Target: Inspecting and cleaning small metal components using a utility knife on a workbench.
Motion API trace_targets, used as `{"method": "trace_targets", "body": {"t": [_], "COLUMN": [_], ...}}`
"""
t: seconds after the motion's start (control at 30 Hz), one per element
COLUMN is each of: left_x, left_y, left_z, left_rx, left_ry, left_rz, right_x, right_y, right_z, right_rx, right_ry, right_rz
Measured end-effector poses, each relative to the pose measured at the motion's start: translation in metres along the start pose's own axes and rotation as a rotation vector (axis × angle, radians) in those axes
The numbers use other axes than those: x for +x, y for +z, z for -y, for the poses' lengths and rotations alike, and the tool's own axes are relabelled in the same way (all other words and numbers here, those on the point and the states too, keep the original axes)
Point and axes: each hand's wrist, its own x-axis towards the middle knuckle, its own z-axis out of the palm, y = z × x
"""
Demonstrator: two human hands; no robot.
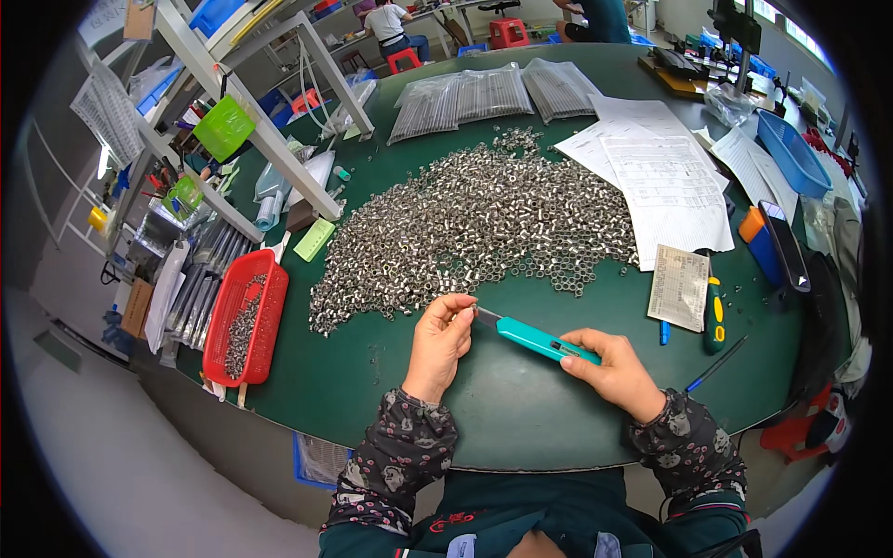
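Observation:
My right hand (609, 367) is closed around the handle of a teal utility knife (539, 339). Its thin blade points left and reaches the fingertips of my left hand (439, 346). Thumb and forefinger of that hand are pinched together on what looks like a small metal ring (474, 310), mostly covered by the fingers. Just beyond both hands spreads a wide heap of small silvery metal rings (484, 219) on the green table (521, 418). To the left, a red plastic basket (276, 321) holds more small metal parts.
Bundles of metal tubes in clear plastic (465, 98) lie at the back. Papers (665, 177), a yellow-green screwdriver (714, 316), a pen (716, 363), a phone (783, 244) and a blue basket (791, 153) are on the right. A grey shelf frame (270, 139) stands left. Other people sit far back.

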Motion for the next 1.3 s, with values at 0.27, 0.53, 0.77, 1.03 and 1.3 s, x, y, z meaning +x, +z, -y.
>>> {"method": "trace_targets", "body": {"t": [0.27,0.53,0.77,1.03,1.3], "left_x": [0.001,0.002,0.003,0.004,0.001], "left_y": [-0.005,-0.006,-0.006,-0.009,-0.005], "left_z": [0.001,-0.003,-0.001,0.001,-0.001], "left_rx": [0.100,-0.198,-0.125,-0.141,-0.124], "left_ry": [-0.004,-0.079,-0.068,-0.047,-0.040], "left_rz": [0.057,0.023,0.010,0.040,0.027], "right_x": [0.001,0.001,0.001,0.002,0.003], "right_y": [-0.001,0.003,0.002,0.001,0.001], "right_z": [0.001,-0.002,-0.004,-0.002,-0.001], "right_rx": [-0.054,-0.289,-0.192,-0.182,-0.135], "right_ry": [0.042,-0.334,-0.233,-0.193,-0.159], "right_rz": [0.010,-0.272,-0.184,-0.146,-0.102]}}
